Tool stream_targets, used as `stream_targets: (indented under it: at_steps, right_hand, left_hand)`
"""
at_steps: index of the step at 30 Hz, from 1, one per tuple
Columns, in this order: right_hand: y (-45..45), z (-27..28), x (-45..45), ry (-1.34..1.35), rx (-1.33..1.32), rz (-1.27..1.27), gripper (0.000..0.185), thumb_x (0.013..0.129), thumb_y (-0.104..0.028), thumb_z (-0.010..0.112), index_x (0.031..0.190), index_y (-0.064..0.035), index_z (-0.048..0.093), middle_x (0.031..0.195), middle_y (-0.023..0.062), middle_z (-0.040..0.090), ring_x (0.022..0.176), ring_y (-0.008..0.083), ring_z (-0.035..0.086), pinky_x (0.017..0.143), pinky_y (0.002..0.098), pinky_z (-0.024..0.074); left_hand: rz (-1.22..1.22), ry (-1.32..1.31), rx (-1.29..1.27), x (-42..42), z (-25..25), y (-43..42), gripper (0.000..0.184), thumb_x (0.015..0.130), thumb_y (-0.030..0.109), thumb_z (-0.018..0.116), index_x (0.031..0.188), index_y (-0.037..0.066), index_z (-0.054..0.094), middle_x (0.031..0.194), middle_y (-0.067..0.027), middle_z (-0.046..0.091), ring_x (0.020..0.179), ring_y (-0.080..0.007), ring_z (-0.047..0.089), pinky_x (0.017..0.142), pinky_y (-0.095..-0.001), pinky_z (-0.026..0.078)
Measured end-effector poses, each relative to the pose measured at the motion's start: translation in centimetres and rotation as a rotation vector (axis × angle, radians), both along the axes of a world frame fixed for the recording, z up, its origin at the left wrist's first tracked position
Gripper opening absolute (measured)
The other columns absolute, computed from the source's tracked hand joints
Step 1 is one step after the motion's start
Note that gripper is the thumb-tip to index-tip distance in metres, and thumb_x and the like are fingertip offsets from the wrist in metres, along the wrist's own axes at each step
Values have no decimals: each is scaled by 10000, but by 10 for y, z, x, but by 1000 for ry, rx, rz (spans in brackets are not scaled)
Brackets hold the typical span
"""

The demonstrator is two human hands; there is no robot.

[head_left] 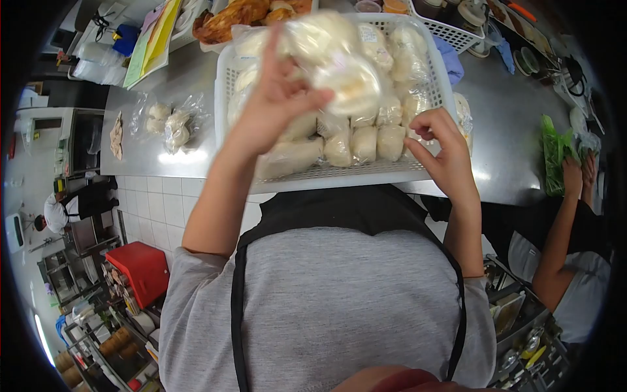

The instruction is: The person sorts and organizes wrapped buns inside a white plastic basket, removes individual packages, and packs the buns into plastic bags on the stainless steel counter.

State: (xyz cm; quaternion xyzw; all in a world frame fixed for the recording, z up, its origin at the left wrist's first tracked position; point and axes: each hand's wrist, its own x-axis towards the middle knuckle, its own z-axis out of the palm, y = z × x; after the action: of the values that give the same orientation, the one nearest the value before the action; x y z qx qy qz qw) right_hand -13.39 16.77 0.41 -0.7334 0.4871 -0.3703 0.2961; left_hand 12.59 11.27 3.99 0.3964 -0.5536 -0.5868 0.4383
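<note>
A clear plastic bag of round white buns (333, 59), smeared by motion, is raised over the white basket (326, 178). My left hand (282, 95) is closed at the bag's left side, with the thumb across it and the index finger pointing up. Inside the basket, several more bagged buns (362, 144) lie packed in rows. Over the basket's right edge is my right hand (447, 147). Its fingers are bent, the thumb stands apart from them, and I see nothing between.
Two small bags of buns (176, 129) lie on the steel table (189, 166) left of the basket. Browned roasted food (238, 18) sits behind it. At right, a co-worker's hands (578, 173) touch a green leafy bundle (552, 157). A red box (138, 271) stands lower left.
</note>
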Motion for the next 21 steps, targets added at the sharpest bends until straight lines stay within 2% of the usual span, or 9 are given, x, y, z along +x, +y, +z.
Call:
stream_targets:
  at_steps: [1, 3, 5, 7, 11, 13, 16, 21]
  right_hand:
    - [-4, 1, 6, -1, 3, 13, 227, 749, 8, 672, 914, -29, 522, 890, 67, 513, 817, 196, 557, 704, 304, 485]
    - [-12, 2, 22, 128, -5, 218, 201, 737, -16, 692, 883, -22, 554, 844, 68, 532, 795, 198, 561, 687, 288, 454]
    - [-21, -1, 35, 213, 30, 271, 240, 725, -37, 706, 915, -35, 560, 876, 71, 549, 799, 225, 564, 701, 314, 460]
    - [-32, 0, 47, 351, 45, 340, 281, 721, -74, 706, 959, -68, 557, 887, 88, 543, 864, 284, 579, 718, 393, 470]
    - [-47, -2, 68, 339, 83, 408, 394, 687, -47, 720, 1039, -77, 546, 962, 84, 542, 923, 286, 576, 755, 393, 485]
    - [-57, -11, 69, 450, -30, 430, 554, 630, -29, 756, 1130, -89, 525, 1052, 79, 529, 1007, 282, 551, 809, 383, 492]
    - [-63, -12, 74, 450, -5, 549, 663, 583, -29, 787, 1186, -103, 522, 1115, 74, 517, 1095, 280, 505, 877, 380, 476]
    - [-62, -27, 71, 431, 11, 570, 692, 551, -48, 808, 1188, -117, 546, 1224, 64, 495, 1159, 283, 465, 935, 388, 443]
  left_hand:
    - [73, 23, -75, 11, 12, 1, 1081, 749, -4, 710, 1465, 125, -90, 1258, -194, 477, 1015, -253, 576, 796, -336, 523]
    - [169, -12, -189, 31, 29, 6, 888, 837, -24, 568, 1469, 104, -43, 1339, -200, 421, 1167, -259, 520, 903, -369, 492]
    - [242, 37, -192, 49, 35, 13, 947, 819, -19, 606, 1456, 73, -88, 1321, -213, 425, 1119, -268, 546, 860, -368, 510]
    - [311, 89, -198, 62, 35, 20, 1010, 800, -13, 644, 1442, 42, -134, 1302, -225, 430, 1072, -278, 572, 816, -367, 528]
    - [379, 92, -123, 77, 23, 30, 1004, 820, -28, 616, 1427, 27, -182, 1351, -246, 387, 1118, -304, 556, 841, -392, 529]
    - [371, 84, -102, 76, 20, 29, 1014, 820, -16, 625, 1427, 32, -186, 1348, -242, 394, 1120, -303, 556, 837, -381, 530]
    - [359, 79, -95, 71, 18, 27, 1018, 820, -9, 630, 1427, 35, -185, 1344, -237, 401, 1116, -300, 560, 827, -374, 532]
    - [339, 79, -102, 68, 19, 26, 1018, 822, -2, 633, 1429, 41, -183, 1352, -237, 391, 1114, -298, 561, 844, -383, 521]
